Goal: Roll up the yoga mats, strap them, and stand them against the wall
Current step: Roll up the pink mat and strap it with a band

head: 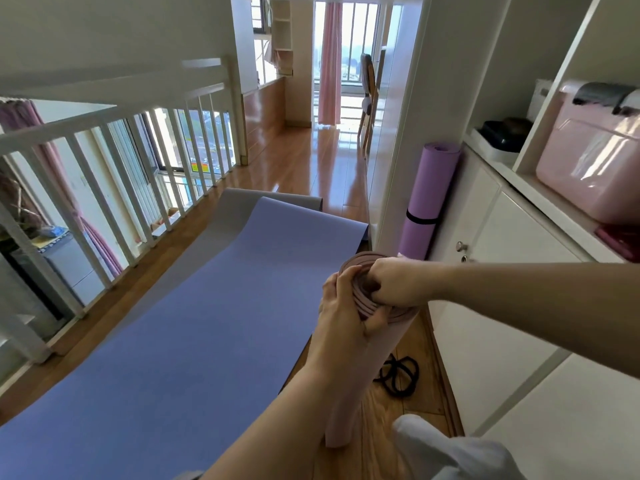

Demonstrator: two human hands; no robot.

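Both hands grip the top end of a rolled pink mat (349,393), which stands nearly upright on the wooden floor (298,161) beside the white cabinet (502,271). The left hand (341,306) wraps round the outside of the roll, fingers curled close against it. The right hand (394,284) curls over the rim, fingertips hooked into the spiral of layers.

Black straps (398,374) lie in loose loops on the floor just beside the roll's lower part. A purple mat (427,199), rolled and bound by a black band (421,220), stands against the cabinet's end. A blue mat (194,323) lies flat along the floor beside the railing (104,161).

On the open shelves a white tray (495,147) holds dark things too dim to name, and a pink box (588,161) sits closed with a grey roll on top.

A grey mat (235,202) is mostly covered by the blue one. White cloth (450,452) at the bottom edge is cut off.
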